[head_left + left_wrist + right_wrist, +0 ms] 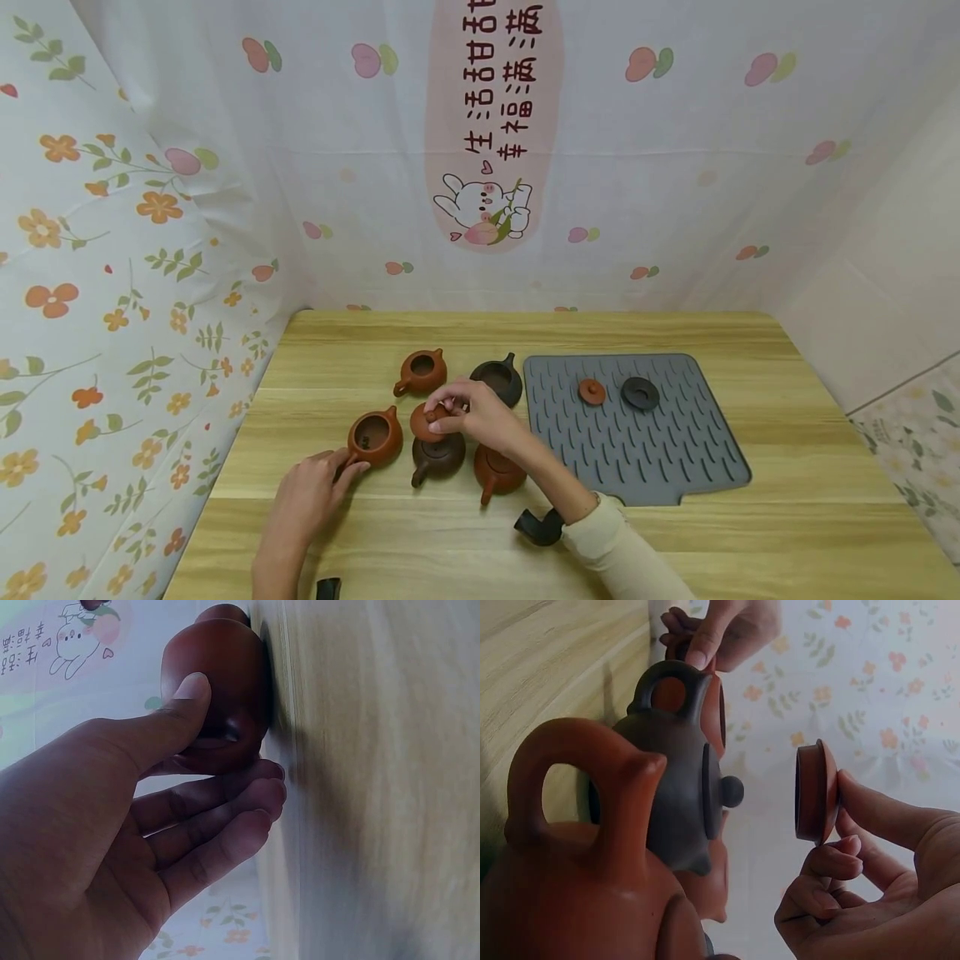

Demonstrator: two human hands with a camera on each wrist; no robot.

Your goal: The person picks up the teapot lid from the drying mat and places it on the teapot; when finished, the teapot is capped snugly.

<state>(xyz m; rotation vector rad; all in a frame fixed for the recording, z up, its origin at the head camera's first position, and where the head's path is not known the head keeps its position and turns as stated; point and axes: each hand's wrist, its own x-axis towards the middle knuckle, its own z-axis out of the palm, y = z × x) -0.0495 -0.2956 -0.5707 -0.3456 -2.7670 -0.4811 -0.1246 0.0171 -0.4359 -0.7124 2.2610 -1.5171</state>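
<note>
While the left hand (pixel 309 493) pinches a lidless red teapot (pixel 377 442) by its handle (pixel 232 760) on the table (pixel 810 442), the right hand (pixel 480 410), in a close pinch, holds a red lid (pixel 418 423) above the dark brown teapot (pixel 442 462)!

Smooth, faintly glossy clay-like teapot (pixel 215 671)

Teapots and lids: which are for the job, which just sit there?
Job, probably:
round reddish clay lid, in right hand
open round reddish clay teapot, held by left hand
open small orange teapot
open black teapot
round orange lid
round black lid

Probably just sitting:
lidded brown teapot
lidded red teapot
</note>
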